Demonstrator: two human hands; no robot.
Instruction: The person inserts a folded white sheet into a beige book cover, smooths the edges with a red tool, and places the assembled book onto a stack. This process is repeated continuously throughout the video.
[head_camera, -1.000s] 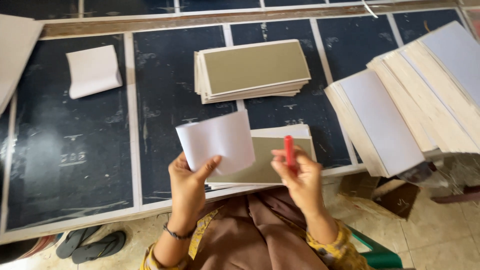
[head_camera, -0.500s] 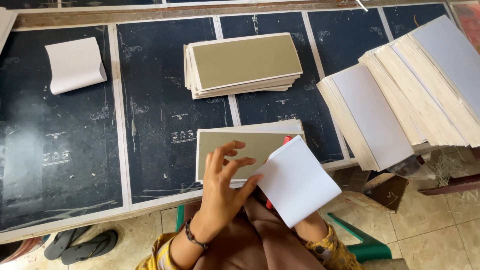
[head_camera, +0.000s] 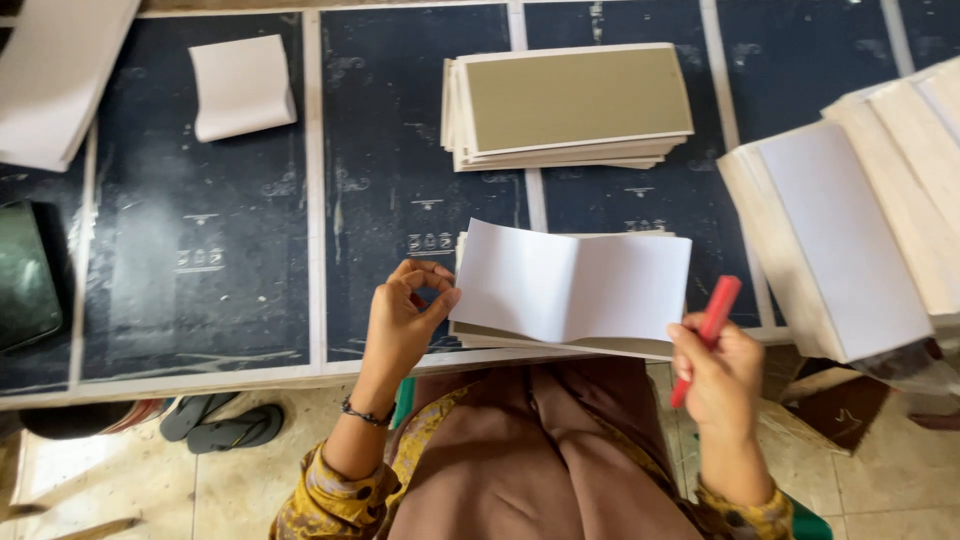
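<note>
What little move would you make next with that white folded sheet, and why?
Probably lower the white sheet flat onto the grey board beneath it. The left hand pinches its left edge, the right hand holds a red stick, and the sheet hovers creased.

Matt white paper sheet (head_camera: 572, 283) over dull olive cardboard boards (head_camera: 575, 100), on a scuffed dark tabletop (head_camera: 200, 260).

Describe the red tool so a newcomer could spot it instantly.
Start at the dark table and go to its near edge, right of the white folded sheet. The right hand holds a slim red stick, the only red thing among white and olive stacks.
</note>
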